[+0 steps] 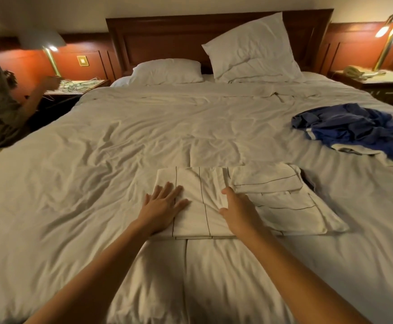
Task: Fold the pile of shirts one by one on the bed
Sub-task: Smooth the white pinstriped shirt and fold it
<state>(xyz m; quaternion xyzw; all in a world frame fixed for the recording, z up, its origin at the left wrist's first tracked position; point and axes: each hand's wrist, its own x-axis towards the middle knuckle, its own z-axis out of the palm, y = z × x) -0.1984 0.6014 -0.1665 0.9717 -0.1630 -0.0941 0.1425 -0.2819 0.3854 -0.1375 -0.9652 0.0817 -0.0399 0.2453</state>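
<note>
"Head view, lower centre of the frame: white lined shirt [204, 206] spread on the bed [85, 171], partly folded. Hands?"

"Left hand [162, 205] laid flat on the shirt's left part, fingers [167, 190] straight and apart, pressing down. Right hand [236, 206] just right of it, fingers curled together on a raised ridge of the cloth, clamped on it by the look of the bunching."

"Rest of the pile?"

"Right of centre, well apart from the hands: crumpled blue shirt [349, 127] lying over a pale garment [366, 155], neither yet folded. Probably somewhere around midway through the job."

"Advice for this fold?"

"Keep the left palm down as an anchor. Draw the pinched ridge toward the right edge of the frame to take up the slack, then lay it over along one of the thin dark lines, using that as a guide. Smooth from the crease outward, never toward it. Match the hems before pressing."

"Risks?"

"Soft, wrinkled bed underneath, so easy to drag the lower layers askew — lift rather than slide. Thin cloth, likely to creep back if released too soon. Panel at the right [289, 206]: same shirt or another already folded, impossible to tell — worth checking before pulling."
</note>
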